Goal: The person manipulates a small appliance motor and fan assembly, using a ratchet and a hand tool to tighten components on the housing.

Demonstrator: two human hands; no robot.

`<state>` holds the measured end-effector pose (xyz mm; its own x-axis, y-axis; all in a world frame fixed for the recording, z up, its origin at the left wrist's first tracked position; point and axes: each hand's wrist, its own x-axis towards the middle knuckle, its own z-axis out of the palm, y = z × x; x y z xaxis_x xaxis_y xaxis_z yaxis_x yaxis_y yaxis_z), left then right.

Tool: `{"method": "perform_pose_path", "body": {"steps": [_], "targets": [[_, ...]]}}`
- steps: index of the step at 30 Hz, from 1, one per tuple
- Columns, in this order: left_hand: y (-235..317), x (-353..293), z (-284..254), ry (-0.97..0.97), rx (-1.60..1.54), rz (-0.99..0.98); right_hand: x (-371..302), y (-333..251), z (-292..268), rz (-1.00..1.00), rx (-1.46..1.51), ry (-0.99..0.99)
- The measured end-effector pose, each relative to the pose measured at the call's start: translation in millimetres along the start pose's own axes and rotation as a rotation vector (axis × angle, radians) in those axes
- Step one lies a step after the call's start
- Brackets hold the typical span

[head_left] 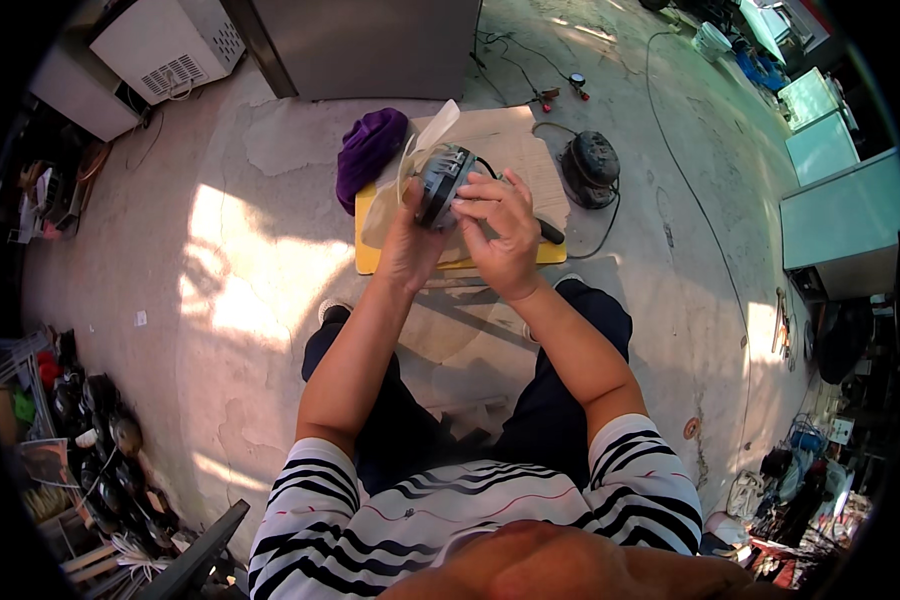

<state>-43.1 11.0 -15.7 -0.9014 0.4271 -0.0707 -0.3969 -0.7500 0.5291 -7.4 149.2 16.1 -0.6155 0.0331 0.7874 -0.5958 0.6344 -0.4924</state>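
A grey and black fan motor point(444, 186) with pale, translucent fan blades point(436, 128) is held up over the low work surface in front of me. My left hand point(414, 240) grips it from the left and below, thumb along its side. On the other side, the bent fingers of my right hand point(503, 232) close in on the motor's right end, fingertips against it. Whether they pinch some small part there is hidden. Below lies a sheet of cardboard point(515, 130) on a yellow board point(368, 258). A black handle point(550, 232) sticks out beside my right wrist.
A crumpled purple cloth point(372, 148) lies at the board's left. To its right stands a black compressor point(592, 168) with a cable. A large grey cabinet point(370, 45) is beyond, near gauges with hoses point(576, 82). Piled parts point(100, 430) line the left.
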Motion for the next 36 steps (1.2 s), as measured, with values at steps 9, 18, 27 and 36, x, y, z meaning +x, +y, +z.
{"method": "perform_pose_path", "body": {"steps": [9, 18, 27, 36], "targets": [[0.0, 1.4, -2.5, 0.020, -0.021, -0.051, -0.2, -2.9, 0.7, -0.036, -0.014, -0.045], [2.5, -6.3, 18.8, 0.068, -0.057, 0.023, 0.6, -2.8, 2.9, 0.041, -0.038, 0.023], [-0.6, -1.4, 8.1, 0.034, -0.070, 0.015, 2.3, 1.0, 0.4, 0.048, -0.066, 0.029], [0.5, -2.2, 7.2, 0.043, -0.108, -0.003, 7.3, -8.0, -1.2, 0.112, 0.017, 0.060]]}}
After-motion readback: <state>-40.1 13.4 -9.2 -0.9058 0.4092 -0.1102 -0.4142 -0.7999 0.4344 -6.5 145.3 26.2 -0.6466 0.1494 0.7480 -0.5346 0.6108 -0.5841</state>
